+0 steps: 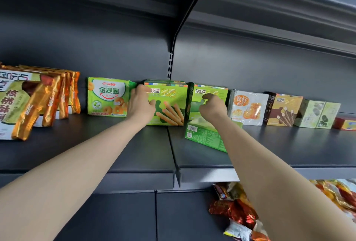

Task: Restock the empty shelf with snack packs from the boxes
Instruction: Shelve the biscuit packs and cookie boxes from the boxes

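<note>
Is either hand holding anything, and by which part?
Left hand grips the upright green cardboard egg-roll box by its upper left corner. Right hand rests curled on the front of the neighbouring green box; a grip cannot be told.

On the shelf [96, 144] the left box [169, 104] stands beside the right box [210, 90], the flat box [204, 136] before it.

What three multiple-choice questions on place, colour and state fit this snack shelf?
1. The flat green box lies: A) floor B) before the right green egg-roll box C) upper shelf
2. The box right of the white cookie bag is: A) brown B) blue C) pink
3. The left hand is: A) idle B) holding a bottle C) gripping the left green egg-roll box
B, barcode side up on the shelf; A, brown front; C, fingers curl over its corner.
</note>
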`<state>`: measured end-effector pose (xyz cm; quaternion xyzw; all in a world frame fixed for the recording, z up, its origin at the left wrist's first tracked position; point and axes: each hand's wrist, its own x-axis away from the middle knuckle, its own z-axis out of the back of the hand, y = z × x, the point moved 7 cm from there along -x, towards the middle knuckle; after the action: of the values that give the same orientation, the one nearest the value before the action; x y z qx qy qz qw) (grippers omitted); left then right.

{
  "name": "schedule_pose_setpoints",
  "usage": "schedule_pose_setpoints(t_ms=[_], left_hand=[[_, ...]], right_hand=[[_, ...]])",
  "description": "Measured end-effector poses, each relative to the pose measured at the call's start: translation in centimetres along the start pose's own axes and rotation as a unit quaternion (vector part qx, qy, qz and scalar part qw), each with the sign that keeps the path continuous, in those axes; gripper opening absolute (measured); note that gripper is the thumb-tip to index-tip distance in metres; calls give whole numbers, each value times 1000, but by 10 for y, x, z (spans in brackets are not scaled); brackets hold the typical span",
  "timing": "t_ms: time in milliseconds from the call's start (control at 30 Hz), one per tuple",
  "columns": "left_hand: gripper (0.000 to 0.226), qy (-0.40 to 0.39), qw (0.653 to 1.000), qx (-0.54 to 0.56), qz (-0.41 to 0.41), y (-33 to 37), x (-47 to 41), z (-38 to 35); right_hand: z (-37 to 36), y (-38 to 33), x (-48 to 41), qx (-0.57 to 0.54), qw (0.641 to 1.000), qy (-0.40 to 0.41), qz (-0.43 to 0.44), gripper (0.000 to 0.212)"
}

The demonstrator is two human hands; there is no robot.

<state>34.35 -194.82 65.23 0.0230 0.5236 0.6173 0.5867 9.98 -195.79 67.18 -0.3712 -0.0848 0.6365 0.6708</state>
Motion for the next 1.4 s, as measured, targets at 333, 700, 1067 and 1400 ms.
schedule_pose_setpoints(t_ms=[333, 700, 1067, 1400], left_hand=[[29, -260, 958, -97, -70, 54, 45, -82], [98, -374, 862, 283, 191, 49, 71, -128], [71, -342, 850, 369, 154, 70, 67, -122], [55, -305, 906, 284, 71, 52, 63, -93]], right_hand=[[36, 78, 18, 188, 978, 4, -85, 23], [51, 98, 23, -23, 998, 13, -60, 58], [76, 96, 36, -176, 982, 67, 6, 52], [71, 75, 40, -265, 964, 24, 17, 41]])
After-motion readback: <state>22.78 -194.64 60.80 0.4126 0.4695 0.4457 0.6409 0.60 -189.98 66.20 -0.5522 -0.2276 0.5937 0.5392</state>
